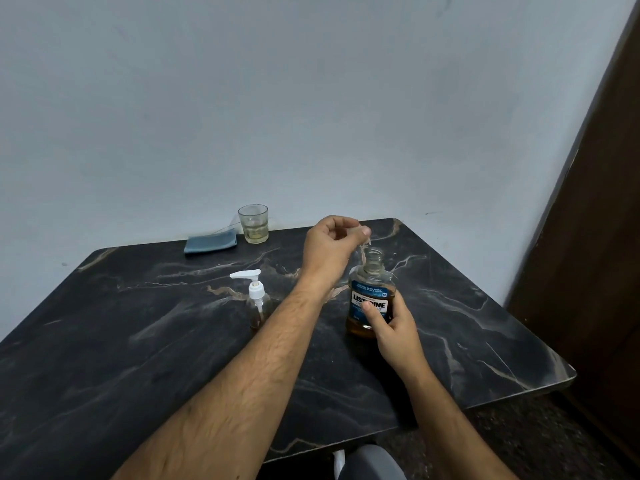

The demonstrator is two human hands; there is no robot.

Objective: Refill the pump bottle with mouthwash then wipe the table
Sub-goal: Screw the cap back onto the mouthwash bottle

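Observation:
The mouthwash bottle (pixel 370 303) stands upright on the dark marble table (pixel 138 341), right of centre. It has a blue label, amber liquid and an uncapped neck. My right hand (pixel 393 327) grips its lower body. My left hand (pixel 332 247) hovers just above and left of the bottle's mouth, thumb and forefinger pinched on a thin pale strip (pixel 363 242) that hangs down to the neck. The clear pump bottle (pixel 258 303), with a white pump head and a little amber liquid at its bottom, stands left of my left forearm. No cap is in view.
A folded blue cloth (pixel 210 244) lies at the table's far edge by the wall. Beside it stands a glass (pixel 253 223) holding some pale liquid. A dark wooden door or panel (pixel 595 237) rises to the right of the table.

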